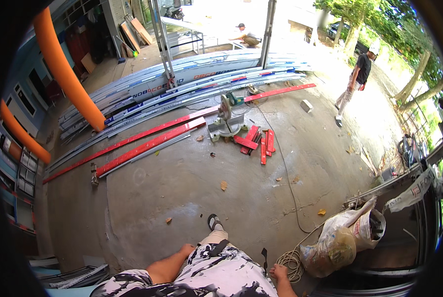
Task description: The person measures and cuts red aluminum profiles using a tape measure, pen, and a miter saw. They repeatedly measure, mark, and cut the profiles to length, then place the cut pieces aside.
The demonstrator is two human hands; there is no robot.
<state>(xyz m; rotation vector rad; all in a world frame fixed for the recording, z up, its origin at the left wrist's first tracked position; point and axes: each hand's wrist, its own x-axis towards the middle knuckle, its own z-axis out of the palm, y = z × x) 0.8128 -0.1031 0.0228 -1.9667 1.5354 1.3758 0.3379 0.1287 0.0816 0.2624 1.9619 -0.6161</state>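
Observation:
My left hand [185, 250] hangs beside my left thigh, away from any object; its fingers are mostly turned out of sight. On the other side, my right hand [279, 272] is curled closed near a coil of pale cord [293, 262], with nothing visible sticking out of it. A dark strap-like piece [264, 254] shows close to that hand. Ahead on the concrete stands a mitre saw [225, 110] with a green motor housing. Short red profile offcuts [251, 139] lie at its right, and long red profiles [152, 146] stretch out to its left.
Stacked metal profiles [147, 96] run across the back. Full sacks [330, 250] stand at the lower right, and a cable [286, 173] crosses the floor. One person [361, 74] is on foot at the right; another [248, 38] crouches far back. Orange columns [70, 69] rise at the left.

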